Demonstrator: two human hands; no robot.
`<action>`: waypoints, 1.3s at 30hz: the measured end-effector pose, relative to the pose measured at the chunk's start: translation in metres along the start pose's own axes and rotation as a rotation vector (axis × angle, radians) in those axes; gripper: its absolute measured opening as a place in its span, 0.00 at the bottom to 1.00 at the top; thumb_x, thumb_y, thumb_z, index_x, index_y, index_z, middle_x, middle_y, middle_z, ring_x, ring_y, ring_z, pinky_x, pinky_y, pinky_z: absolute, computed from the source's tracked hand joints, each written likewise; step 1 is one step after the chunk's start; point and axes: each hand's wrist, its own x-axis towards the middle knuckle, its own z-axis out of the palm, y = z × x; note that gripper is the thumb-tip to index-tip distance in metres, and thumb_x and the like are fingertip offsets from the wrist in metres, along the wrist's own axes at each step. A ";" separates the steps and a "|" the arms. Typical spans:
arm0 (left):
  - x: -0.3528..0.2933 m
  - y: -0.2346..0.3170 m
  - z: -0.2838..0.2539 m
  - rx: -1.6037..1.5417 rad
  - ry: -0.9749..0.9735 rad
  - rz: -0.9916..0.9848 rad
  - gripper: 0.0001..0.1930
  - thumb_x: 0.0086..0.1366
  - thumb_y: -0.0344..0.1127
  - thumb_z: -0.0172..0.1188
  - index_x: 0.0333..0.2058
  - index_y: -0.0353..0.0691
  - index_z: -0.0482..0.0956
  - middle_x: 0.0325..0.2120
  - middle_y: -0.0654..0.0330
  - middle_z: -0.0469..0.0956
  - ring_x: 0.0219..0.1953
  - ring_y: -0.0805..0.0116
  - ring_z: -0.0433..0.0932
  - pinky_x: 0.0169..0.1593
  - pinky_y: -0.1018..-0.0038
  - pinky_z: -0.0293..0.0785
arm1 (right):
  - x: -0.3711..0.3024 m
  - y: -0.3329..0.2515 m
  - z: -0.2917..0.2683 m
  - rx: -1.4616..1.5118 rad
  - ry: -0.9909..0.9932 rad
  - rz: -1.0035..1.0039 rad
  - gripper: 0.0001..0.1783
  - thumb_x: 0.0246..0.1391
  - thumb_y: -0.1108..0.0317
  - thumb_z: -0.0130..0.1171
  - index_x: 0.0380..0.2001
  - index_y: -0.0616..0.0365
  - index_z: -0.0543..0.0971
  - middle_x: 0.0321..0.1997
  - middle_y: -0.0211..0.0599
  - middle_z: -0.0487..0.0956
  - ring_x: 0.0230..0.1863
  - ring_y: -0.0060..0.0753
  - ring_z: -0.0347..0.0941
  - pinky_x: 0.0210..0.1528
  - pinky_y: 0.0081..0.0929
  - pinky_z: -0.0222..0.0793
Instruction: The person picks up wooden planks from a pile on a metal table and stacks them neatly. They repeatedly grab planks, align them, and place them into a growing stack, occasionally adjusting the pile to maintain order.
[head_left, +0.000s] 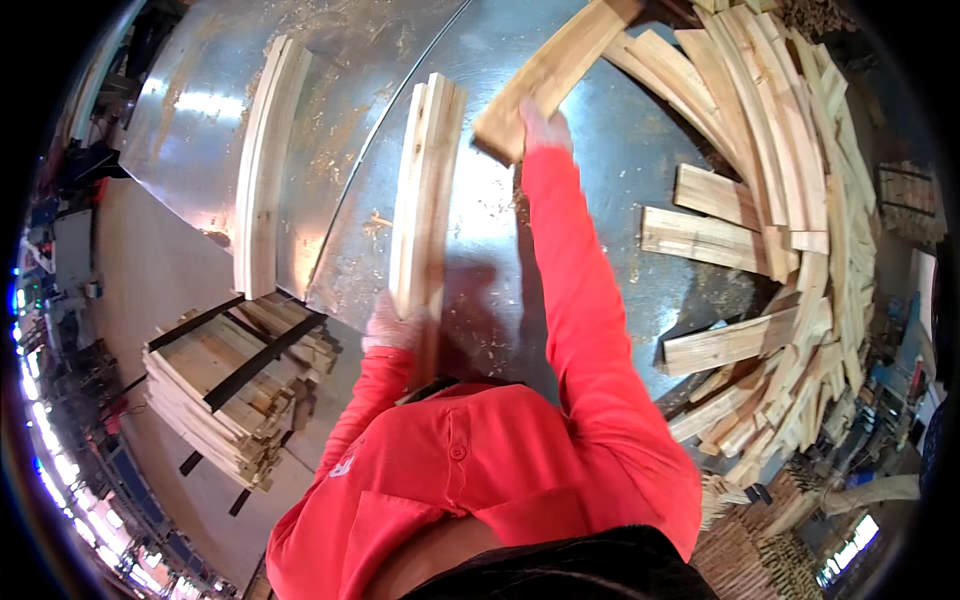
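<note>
My right hand (545, 130), arm stretched forward, grips a wide wooden board (560, 70) by its edge, its near end tilted toward the lower left. At the near end of a small bundle of long, pale wooden boards (428, 190), my left hand (392, 325) closes around the end; some of its fingers are hidden. That bundle lies lengthwise on a shiny metal table (340, 60). Farther left, another bundle of pale boards (270, 165) rests on the same table, its near end by the table's edge.
On the right, a large curved heap of loose boards (790, 130) spreads over the table, several ends (705, 243) jutting toward me. A dark cable-like line (375, 135) crosses the metal. Sawdust lies about. Below left stands a strapped stack of boards (230, 380) on the floor.
</note>
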 end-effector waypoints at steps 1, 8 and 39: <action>0.001 -0.006 -0.005 -0.048 0.024 0.032 0.37 0.52 0.53 0.64 0.58 0.41 0.66 0.46 0.43 0.76 0.48 0.44 0.76 0.50 0.58 0.73 | -0.039 -0.013 -0.009 0.045 -0.015 0.094 0.27 0.55 0.59 0.60 0.53 0.65 0.71 0.48 0.43 0.77 0.46 0.36 0.75 0.47 0.29 0.71; 0.015 -0.014 -0.035 0.403 0.255 0.214 0.32 0.55 0.52 0.60 0.55 0.46 0.65 0.43 0.44 0.77 0.40 0.42 0.78 0.40 0.49 0.75 | -0.184 0.027 -0.137 0.772 -0.527 0.671 0.36 0.59 0.45 0.47 0.62 0.58 0.60 0.17 0.20 0.66 0.12 0.19 0.57 0.14 0.25 0.56; -0.066 0.127 0.074 -0.910 -0.933 0.268 0.28 0.55 0.28 0.65 0.56 0.34 0.70 0.48 0.56 0.77 0.51 0.64 0.75 0.56 0.66 0.70 | -0.313 -0.032 -0.189 -0.396 -0.140 -0.291 0.30 0.58 0.67 0.53 0.61 0.68 0.62 0.56 0.47 0.72 0.55 0.36 0.70 0.58 0.31 0.64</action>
